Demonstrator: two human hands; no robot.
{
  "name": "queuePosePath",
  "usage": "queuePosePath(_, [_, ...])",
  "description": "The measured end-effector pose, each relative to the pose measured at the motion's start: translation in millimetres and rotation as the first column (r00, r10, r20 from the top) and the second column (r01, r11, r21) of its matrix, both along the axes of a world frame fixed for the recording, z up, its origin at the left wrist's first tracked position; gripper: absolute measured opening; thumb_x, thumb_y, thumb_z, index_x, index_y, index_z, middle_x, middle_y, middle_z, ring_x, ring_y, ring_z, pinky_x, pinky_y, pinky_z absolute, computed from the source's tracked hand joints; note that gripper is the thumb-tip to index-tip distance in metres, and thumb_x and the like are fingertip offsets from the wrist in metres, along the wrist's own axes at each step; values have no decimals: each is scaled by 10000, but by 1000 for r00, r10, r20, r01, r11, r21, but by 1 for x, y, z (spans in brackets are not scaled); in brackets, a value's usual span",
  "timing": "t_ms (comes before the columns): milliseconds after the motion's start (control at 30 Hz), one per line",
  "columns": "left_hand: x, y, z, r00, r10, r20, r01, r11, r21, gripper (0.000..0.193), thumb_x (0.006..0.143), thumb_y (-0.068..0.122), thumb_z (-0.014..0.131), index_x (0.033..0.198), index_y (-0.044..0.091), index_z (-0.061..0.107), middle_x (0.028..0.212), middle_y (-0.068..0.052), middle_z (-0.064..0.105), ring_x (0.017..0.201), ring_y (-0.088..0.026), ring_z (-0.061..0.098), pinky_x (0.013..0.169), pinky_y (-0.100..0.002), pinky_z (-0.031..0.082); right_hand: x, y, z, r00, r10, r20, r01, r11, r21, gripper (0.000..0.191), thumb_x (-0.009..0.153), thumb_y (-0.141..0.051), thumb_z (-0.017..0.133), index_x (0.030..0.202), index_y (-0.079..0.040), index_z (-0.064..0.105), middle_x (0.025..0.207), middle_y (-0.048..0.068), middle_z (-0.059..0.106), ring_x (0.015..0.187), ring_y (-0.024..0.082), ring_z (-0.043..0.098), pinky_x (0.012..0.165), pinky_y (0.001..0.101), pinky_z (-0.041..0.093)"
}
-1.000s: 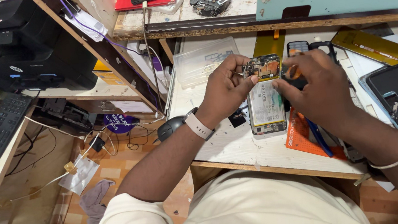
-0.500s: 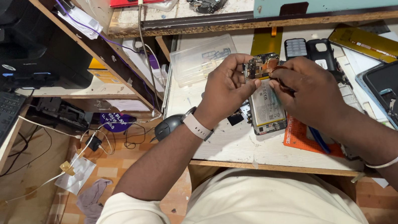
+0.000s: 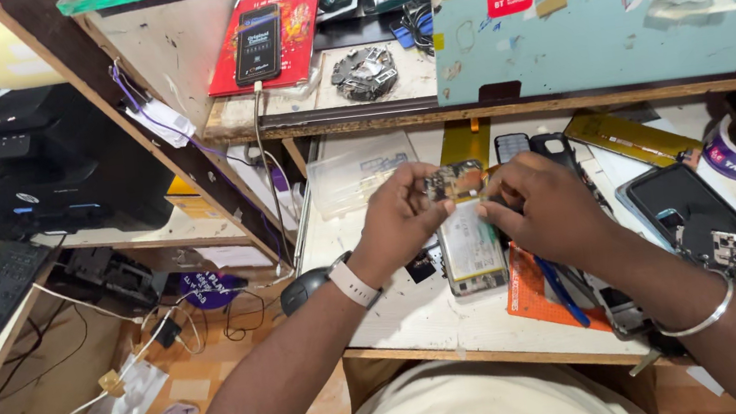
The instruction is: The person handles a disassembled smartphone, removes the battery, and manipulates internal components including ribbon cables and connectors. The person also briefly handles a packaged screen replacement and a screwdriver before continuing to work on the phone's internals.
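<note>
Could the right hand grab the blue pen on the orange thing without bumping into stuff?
Probably yes. The right hand hovers just above the blue pen on the orange pad, and nothing covers it, though the fingers first must let go of the opened phone.

Opened phone [image 3: 467,232] held between left hand [image 3: 398,222] and right hand [image 3: 551,208]: glossy metallic battery, exposed circuit board. Worktop [image 3: 399,311] beneath hands: painted wood, matt, scuffed. Bangle [image 3: 704,317] at right wrist: polished metal. Band [image 3: 351,282] at left wrist: matt plastic.

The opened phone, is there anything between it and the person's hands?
Nothing visible. The left hand grips the top of the opened phone directly, and the right hand touches its upper edge from the other side, above the white worktop.
</note>
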State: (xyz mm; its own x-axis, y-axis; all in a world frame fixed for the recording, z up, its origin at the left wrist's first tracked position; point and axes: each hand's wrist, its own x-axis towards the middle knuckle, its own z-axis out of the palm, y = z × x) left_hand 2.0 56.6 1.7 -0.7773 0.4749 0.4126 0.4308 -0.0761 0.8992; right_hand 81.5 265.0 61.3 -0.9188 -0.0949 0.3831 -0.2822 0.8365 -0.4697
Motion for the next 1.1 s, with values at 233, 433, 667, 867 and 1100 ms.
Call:
queuePosePath(233, [-11, -5, -7, 995, 94, 40, -97, 992, 84, 370, 911, -9, 744, 1240, -16, 573, 957, 19, 621, 733, 3, 516, 634, -170, 466, 5, -8, -8, 991, -69, 116, 58, 993, 101, 486, 688, -486, 879, 791, -51, 685, 748, 98, 577, 624, 277, 593, 604, 426, 508])
queuePosePath(433, [-10, -2, -11, 993, 87, 85, -96, 990, 103, 246, 978, 81, 684, 1188, 1, 585, 921, 38, 639, 733, 4, 535, 628, -176, 467, 8, -9, -19, 999, -35, 21, 32, 993, 116, 260, 926, -273, 725, 821, -45, 656, 792, 102, 580, 651, 299, 609, 625, 449, 511])
queuePosePath(667, [-16, -4, -15, 970, 228, 82, -228, 974, -13, 201, 1012, 155, 665, 1134, -2, 637, 813, 35, 611, 692, -21, 526, 608, -193, 464, 9, -10, -28, 979, 61, -194, -31, 988, 153, 182, 968, -172, 690, 895, -28, 605, 893, 117, 555, 656, 274, 604, 594, 409, 525])
queuePosePath(867, [-11, -2, -14, 962, 262, 74, -262, 965, -2, 199, 1004, 159, 675, 1120, 4, 626, 804, 37, 618, 680, -16, 541, 607, -194, 501, 12, -14, -34, 919, 88, -385, 48, 943, 329, 189, 988, -126, 710, 896, -34, 573, 944, 133, 534, 751, 280, 598, 658, 403, 528])
queuePosePath(1100, [-7, -4, -8, 939, 343, -23, -343, 937, -59, 191, 986, 165, 704, 1090, 13, 654, 822, 0, 676, 703, -21, 570, 626, -198, 504, 8, -19, -40, 910, 155, -385, -45, 959, 281, 181, 960, -93, 709, 928, -22, 545, 981, 138, 505, 843, 307, 591, 744, 417, 526])
